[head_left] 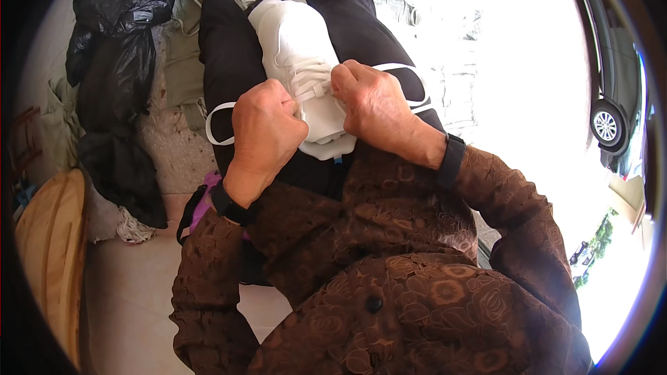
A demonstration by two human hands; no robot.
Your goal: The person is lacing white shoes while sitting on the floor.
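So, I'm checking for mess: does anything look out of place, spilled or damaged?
Nothing stands out: the white shoe looks intact, its laces looping loosely past the left hand and right hand, though glare hides detail at right.

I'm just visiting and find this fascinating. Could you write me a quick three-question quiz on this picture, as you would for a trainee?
1. Multiple choice: what do the left hand and right hand grip?
(a) a spoon
(b) white lace
(c) a brush
2. True or false: the white shoe lies between the person's legs and the car.
3. Fill in the blank: each wrist wears a dark ____.

Key: 1 b; 2 false, it is between the hands; 3 band.
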